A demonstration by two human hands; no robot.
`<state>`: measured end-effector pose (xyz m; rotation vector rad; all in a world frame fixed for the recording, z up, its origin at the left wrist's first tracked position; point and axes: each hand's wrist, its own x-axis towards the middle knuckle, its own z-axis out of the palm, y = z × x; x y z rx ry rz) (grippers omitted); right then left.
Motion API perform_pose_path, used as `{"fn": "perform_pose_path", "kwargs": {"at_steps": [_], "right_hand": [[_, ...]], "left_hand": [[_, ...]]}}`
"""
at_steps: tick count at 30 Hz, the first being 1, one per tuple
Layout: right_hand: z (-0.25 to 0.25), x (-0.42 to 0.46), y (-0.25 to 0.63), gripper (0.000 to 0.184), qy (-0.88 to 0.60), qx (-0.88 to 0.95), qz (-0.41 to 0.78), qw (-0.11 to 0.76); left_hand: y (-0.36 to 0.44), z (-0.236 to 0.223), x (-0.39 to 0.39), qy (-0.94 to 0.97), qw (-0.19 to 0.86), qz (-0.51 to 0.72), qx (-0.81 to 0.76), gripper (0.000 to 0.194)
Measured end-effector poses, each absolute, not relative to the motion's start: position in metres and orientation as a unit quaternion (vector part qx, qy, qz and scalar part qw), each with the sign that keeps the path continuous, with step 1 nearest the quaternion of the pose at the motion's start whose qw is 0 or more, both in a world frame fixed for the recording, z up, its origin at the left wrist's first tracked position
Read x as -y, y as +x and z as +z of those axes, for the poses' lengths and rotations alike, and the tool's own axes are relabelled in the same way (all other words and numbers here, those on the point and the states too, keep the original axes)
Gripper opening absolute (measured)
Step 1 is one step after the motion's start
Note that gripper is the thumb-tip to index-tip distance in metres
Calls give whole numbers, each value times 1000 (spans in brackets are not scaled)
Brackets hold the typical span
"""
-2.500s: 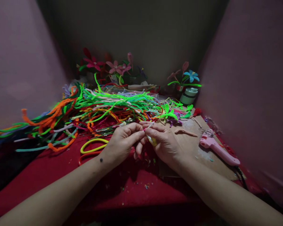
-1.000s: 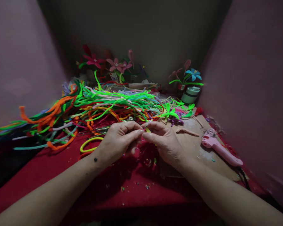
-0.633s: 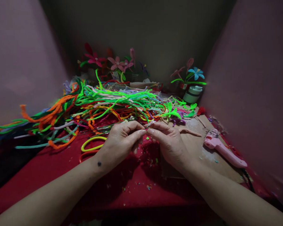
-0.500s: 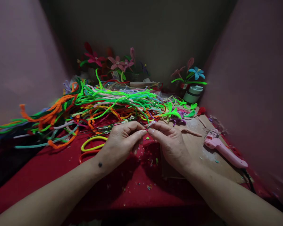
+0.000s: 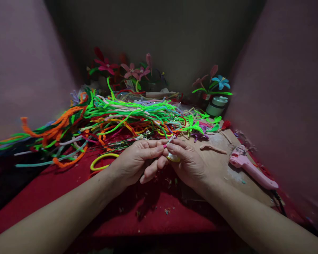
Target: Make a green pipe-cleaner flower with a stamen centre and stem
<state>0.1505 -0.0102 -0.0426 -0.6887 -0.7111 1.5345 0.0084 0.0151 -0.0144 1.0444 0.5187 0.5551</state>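
Note:
My left hand (image 5: 141, 158) is closed, its thumb and forefinger pinching a small pink fuzzy piece (image 5: 164, 145), seemingly of pipe cleaner. Facing it, my right hand (image 5: 187, 157) pinches a short whitish pipe cleaner (image 5: 171, 139) whose tip sticks up between the fingertips. Under the right thumb shows a pale, yellow-edged thing (image 5: 173, 157), too covered to identify. The hands meet above the red cloth (image 5: 153, 218). Beside the left wrist lie scissors with a yellow handle loop (image 5: 103, 160), partly hidden by the forearm.
A large heap of coloured pipe cleaners (image 5: 137, 113) spreads behind the hands and leftward. On the right, a pink glue gun (image 5: 251, 171) rests on cardboard (image 5: 219, 165). Pipe-cleaner flowers (image 5: 221, 82) and a lidded pale-green jar (image 5: 216, 106) stand at the back.
Both hands have rolled and drawn tighter together at the fingertips. The left hand's lower fingers now show, along with the pink piece and the pale, yellow-edged thing.

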Motion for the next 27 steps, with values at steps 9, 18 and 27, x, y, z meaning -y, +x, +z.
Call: {"fn": "perform_pose_path", "kwargs": {"at_steps": [9,18,27], "right_hand": [[-41,11,150,5,-319,334,622,632],[-44,10,150,15,-289,346,662,599],[-39,9,152,10,-291,365,639,611]], "left_hand": [[12,-8,-3,696,481,366,-388,11],[11,-11,-7,554,727,293,-280,21],[8,-12,-11,593,728,233,-254,25]]}}
